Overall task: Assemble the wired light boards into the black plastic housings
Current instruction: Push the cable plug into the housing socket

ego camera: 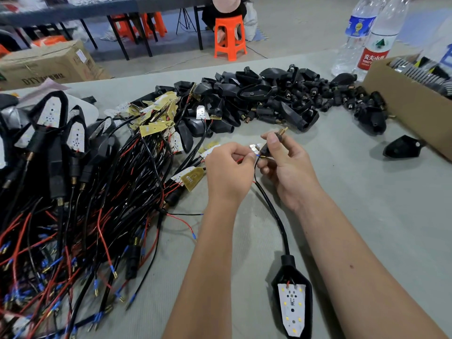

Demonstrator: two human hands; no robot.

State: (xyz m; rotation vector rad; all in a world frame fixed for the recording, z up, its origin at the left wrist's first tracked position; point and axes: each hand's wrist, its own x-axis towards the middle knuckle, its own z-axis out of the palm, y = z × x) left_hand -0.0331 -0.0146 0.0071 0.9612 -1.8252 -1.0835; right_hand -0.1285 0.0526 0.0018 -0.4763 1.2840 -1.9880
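Threading wire ends (254, 156) pinched in my left hand (230, 167) into the stem (269, 145) my right hand (286, 165) grips; next, pull through.

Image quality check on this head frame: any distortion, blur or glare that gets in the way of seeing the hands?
Head view: wide-angle bending curves the table edge; lighting is soft and even, no hard shadows; left hand and right hand fairly sharp; the wire pile softens toward the left edge; no glare on the housed board.

A grey-covered worktable (342, 192) fronts a grey floor (293, 28), where an orange plastic stool (230, 37) stands beside dark-legged tables (73, 11); more orange stools, possibly, sit beneath.
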